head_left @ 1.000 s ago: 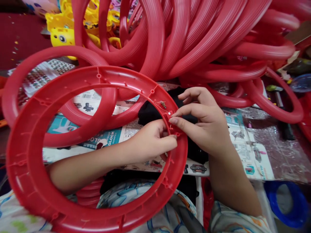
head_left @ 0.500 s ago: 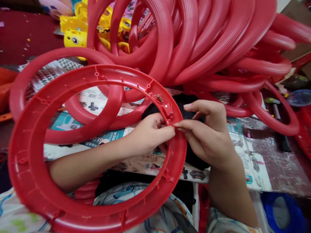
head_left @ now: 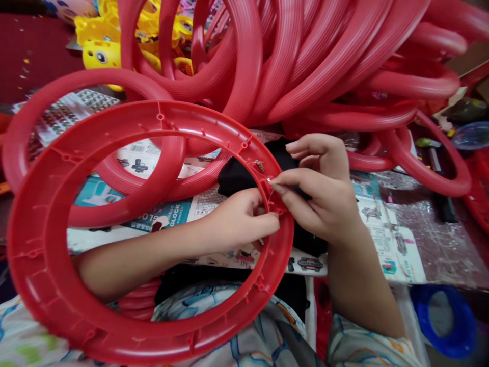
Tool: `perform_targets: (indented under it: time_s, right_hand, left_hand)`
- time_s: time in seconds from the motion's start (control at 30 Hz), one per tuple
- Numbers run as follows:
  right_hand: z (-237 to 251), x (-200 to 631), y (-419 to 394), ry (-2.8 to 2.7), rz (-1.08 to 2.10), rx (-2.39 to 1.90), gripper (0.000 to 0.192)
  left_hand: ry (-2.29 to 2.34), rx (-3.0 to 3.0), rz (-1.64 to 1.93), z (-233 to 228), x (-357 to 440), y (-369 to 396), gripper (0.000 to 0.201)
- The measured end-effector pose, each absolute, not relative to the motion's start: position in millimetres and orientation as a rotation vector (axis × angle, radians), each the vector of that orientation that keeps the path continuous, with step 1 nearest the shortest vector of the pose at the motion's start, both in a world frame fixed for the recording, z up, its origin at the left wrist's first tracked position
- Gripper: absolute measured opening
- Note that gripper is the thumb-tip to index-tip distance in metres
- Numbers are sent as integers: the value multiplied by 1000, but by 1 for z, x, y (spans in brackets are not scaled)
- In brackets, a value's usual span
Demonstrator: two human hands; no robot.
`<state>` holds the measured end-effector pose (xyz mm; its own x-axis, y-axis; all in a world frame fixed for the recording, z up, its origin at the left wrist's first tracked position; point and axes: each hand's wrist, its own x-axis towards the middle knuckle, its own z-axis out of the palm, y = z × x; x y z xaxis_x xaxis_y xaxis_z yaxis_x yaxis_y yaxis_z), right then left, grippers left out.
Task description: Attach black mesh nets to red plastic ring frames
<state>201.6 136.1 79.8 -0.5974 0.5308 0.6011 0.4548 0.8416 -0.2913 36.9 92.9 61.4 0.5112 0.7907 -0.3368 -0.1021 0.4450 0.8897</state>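
A large red ribbed plastic ring (head_left: 49,285), hollow side facing up, fills the left and centre of the frame, tilted over the person's lap. The left hand (head_left: 239,219) reaches through the ring's opening and pinches its inner rim at centre frame, fingers closed on the plastic. The right hand (head_left: 321,191) meets it from the right; thumb and forefinger pinch a small metal part (head_left: 269,179) against the rim, just below a small brass-coloured component (head_left: 260,165) seated in the channel. A heap of identical red rings (head_left: 305,61) occupies the upper half. Yellow plastic toy parts (head_left: 99,53) lie upper left. Printed packaging sheets (head_left: 382,224) cover the table. A blue round container (head_left: 445,316) sits lower right.
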Motion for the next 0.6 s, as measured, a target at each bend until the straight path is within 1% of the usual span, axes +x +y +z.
perform_targets:
  time_s: [0.13, 0.33, 0.5, 0.6]
  right_hand:
    - [77, 201, 138, -2327, 184, -678, 6]
    - [78, 205, 138, -2366, 49, -670, 6]
    - [82, 210, 138, -2400, -29, -594, 9]
    - [87, 212, 136, -2405, -136, -566, 11]
  left_hand:
    - [872, 926, 610, 62, 39, 88, 11]
    - [834, 842, 597, 62, 41, 87, 2]
    - [817, 847, 652, 59, 41, 85, 9]
    - [825, 885, 713, 57, 40, 86, 9]
